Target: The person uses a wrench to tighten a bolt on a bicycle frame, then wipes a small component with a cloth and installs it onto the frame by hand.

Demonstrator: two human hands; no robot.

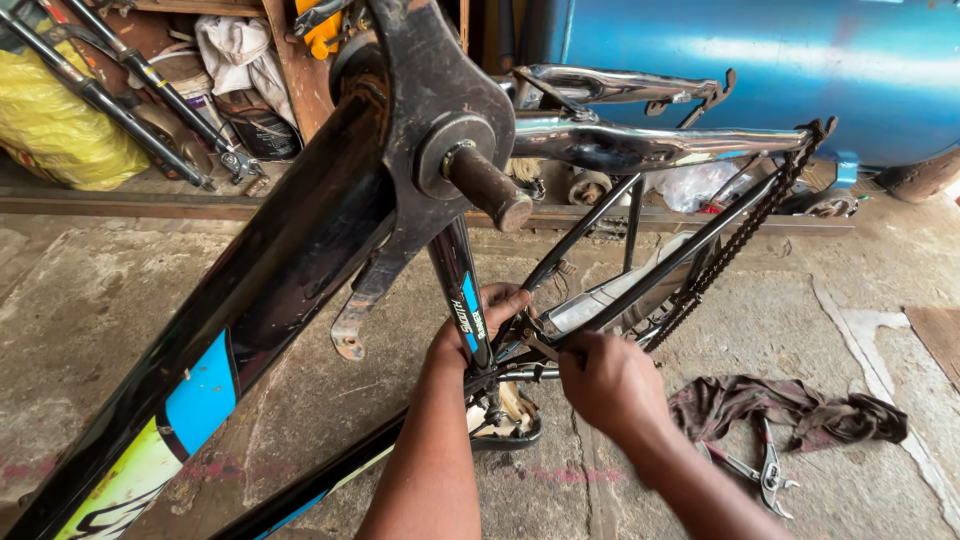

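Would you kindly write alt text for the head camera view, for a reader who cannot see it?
Both hands work at the seat clamp of an upside-down black bicycle frame: the left hand grips the seat tube, the right hand is closed beside it. A loose chain hangs on the stays, and pliers lie by a dark rag on the concrete floor.

A: State the quantity of bicycle frames in view.
B: One bicycle frame [250, 300], inverted, black with blue and yellow panels. One spindle [490, 187] projects from its bottom bracket.

A: Quantity of drive chains?
B: One chain [740, 240], hanging along the rear stays.

A: Quantity of hands on the assembly?
B: Two: one left hand [480, 325] and one right hand [605, 385].

A: Loose items on the floor?
B: One pair of pliers [768, 470] and one dark rag [790, 405].

A: Items in the background?
B: One blue drum [800, 70], one yellow sack [55, 120], and two suspension fork legs [140, 110] leaning side by side.
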